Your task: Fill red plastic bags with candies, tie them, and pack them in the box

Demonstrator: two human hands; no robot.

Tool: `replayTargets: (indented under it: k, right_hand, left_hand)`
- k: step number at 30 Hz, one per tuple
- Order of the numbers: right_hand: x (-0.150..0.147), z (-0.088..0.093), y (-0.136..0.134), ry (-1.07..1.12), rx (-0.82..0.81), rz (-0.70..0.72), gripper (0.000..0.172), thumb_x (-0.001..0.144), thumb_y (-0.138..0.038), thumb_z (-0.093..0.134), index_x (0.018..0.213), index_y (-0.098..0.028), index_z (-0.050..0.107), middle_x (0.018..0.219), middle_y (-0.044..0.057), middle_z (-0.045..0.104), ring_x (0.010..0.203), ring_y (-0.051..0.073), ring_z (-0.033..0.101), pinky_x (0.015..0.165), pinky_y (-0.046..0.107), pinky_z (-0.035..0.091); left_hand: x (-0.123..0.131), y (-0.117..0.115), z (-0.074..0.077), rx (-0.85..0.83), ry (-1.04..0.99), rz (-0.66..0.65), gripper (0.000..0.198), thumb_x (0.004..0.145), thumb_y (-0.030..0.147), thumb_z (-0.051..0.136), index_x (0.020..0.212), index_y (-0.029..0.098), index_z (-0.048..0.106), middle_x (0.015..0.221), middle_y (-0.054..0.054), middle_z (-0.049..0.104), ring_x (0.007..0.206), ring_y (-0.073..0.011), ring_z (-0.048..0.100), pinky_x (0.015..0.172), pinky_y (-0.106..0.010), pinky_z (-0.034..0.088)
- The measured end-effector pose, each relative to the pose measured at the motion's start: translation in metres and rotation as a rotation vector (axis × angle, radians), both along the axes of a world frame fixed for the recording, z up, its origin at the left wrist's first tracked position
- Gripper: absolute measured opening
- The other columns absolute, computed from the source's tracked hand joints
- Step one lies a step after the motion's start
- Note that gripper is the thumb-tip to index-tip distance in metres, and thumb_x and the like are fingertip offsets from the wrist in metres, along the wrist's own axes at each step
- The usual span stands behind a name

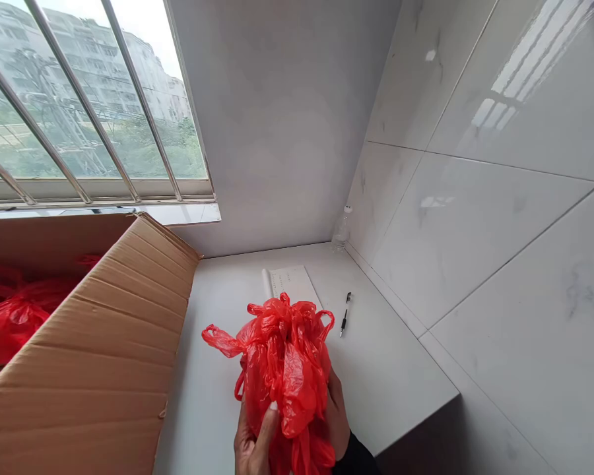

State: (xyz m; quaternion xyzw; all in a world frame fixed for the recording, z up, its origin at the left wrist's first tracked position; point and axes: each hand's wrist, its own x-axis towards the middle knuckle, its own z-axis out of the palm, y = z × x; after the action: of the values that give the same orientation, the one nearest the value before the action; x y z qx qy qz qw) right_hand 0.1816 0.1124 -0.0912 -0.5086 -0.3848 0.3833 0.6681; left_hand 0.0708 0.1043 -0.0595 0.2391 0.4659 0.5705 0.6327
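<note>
A bunched red plastic bag (297,369) is held up in front of me over the white table, its knotted loops sticking out at the top and left. My left hand (255,439) grips its lower left side, the thumb pressed on the front. On the right side my right hand (337,412) clasps it, its fingers mostly hidden behind the plastic. What the bag contains is hidden. Beyond it lies an open notebook (294,280), partly covered by the bag. A black and clear pen (345,315) rests to the right of the notebook.
A large open cardboard box (103,336) stands at the left, with more red plastic bags (17,316) inside. A clear bottle with a white cap (341,229) stands in the far corner of the white table (391,369). A barred window and tiled wall enclose the space.
</note>
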Motion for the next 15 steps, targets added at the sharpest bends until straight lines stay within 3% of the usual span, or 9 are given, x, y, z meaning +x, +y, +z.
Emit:
replayTargets:
  k: [4,7,11,15]
  right_hand:
    - [0.018,-0.004,0.013,-0.121,-0.03,-0.112,0.052,0.095,-0.058,0.049,0.142,-0.036,0.057,0.125,0.005,0.071,0.123,0.032,0.062,0.096,0.048,0.057]
    - [0.043,0.005,0.036,-0.248,0.031,-0.152,0.052,0.096,-0.06,0.043,0.14,-0.036,0.058,0.117,0.006,0.073,0.117,0.033,0.065,0.091,0.05,0.059]
    - [0.088,0.041,0.085,-0.477,0.138,-0.204,0.052,0.1,-0.05,0.035,0.143,-0.027,0.055,0.114,0.01,0.073,0.101,0.033,0.071,0.085,0.052,0.06]
    - [0.13,0.069,0.144,-0.635,0.148,-0.239,0.055,0.102,-0.049,0.029,0.143,-0.022,0.055,0.121,0.015,0.07,0.113,0.034,0.065,0.092,0.051,0.056]
  left_hand:
    - [0.015,0.019,0.008,0.043,-0.055,-0.052,0.095,0.079,0.052,0.075,0.159,0.035,0.028,0.139,-0.005,0.066,0.124,-0.0391,0.063,0.103,-0.053,0.054]
    - [0.033,0.046,0.021,0.135,-0.103,-0.114,0.092,0.079,0.045,0.077,0.158,0.032,0.032,0.14,-0.007,0.064,0.126,-0.0381,0.061,0.104,-0.049,0.053]
    - [0.077,0.104,0.038,0.296,-0.191,-0.192,0.081,0.081,0.038,0.078,0.153,0.025,0.042,0.137,-0.009,0.066,0.128,-0.0348,0.059,0.106,-0.045,0.05]
    - [0.128,0.178,0.037,0.383,-0.242,-0.216,0.06,0.088,0.035,0.071,0.143,0.022,0.052,0.134,-0.011,0.065,0.121,-0.029,0.063,0.104,-0.046,0.05]
